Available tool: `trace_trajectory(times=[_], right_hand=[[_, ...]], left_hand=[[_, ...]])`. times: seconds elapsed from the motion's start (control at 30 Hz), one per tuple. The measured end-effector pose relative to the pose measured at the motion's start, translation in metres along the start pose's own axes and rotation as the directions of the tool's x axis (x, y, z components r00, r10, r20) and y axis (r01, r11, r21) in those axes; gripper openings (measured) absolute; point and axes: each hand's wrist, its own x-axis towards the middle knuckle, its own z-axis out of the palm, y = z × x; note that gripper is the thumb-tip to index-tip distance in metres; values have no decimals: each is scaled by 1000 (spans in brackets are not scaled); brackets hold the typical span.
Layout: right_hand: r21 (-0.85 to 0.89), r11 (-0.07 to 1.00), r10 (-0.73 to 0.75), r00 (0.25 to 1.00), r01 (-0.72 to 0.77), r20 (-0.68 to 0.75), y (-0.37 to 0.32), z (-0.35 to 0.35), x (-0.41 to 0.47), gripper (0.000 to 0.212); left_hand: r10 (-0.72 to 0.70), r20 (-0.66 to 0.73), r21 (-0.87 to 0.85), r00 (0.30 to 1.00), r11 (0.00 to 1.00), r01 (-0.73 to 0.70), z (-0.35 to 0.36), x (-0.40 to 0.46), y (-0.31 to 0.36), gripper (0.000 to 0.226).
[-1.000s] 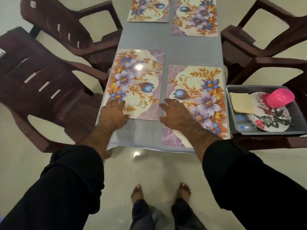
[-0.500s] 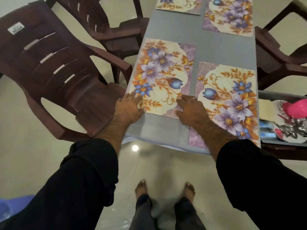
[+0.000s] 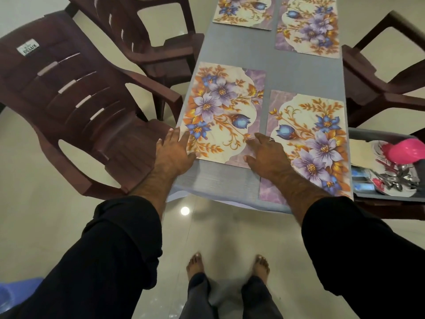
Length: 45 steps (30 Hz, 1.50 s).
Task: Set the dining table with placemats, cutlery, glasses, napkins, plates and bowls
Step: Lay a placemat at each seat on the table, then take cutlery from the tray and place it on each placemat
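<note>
Several floral placemats lie on the grey table [image 3: 299, 72]. The near-left placemat [image 3: 225, 111] has my left hand [image 3: 173, 153] lying flat on its near-left corner, fingers straight. My right hand [image 3: 268, 157] presses flat on the same mat's near-right corner, at the gap to the near-right placemat [image 3: 310, 139]. Two more placemats [image 3: 243, 12] [image 3: 308, 26] lie at the far end. A grey bin [image 3: 386, 198] at the right holds a plate, cutlery [image 3: 400, 179], a pink cup [image 3: 406, 153] and a napkin [image 3: 361, 153].
Dark brown plastic chairs stand on both sides of the table: two at the left [image 3: 76, 107] [image 3: 161, 42] and others at the right [image 3: 377, 88]. The bin rests on a right-hand chair. My bare feet [image 3: 195, 265] stand on the glossy tiled floor before the table's near end.
Both hands have slid the near-left placemat slightly, my right hand moving from the right mat's edge onto the left mat's corner. The view has shifted left and drawn closer.
</note>
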Motion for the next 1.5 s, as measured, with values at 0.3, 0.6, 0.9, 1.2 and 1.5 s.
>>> trace_trajectory(times=[0.3,0.6,0.9,1.2,1.5], right_hand=[[58,986,159,982,-153,-104,68,-61,-82,64],[165,967,217,968,-196,-123,243,-53,-157,58],[259,891,393,919,-373,-28,428,-38,-245,65],[280,846,452,889,-453,71,523,-32,-234,65],[209,834,490,859,-511,147,620,-33,-173,53]], left_hand=[[120,-32,30,992,992,-119,-36,-27,85,82],[257,81,58,963,963,-262,3,-37,302,81],[364,174,-27,915,931,-365,50,-55,517,80],[414,274,-156,868,910,-385,83,9,619,50],[367,477,-152,798,929,-337,132,110,689,40]])
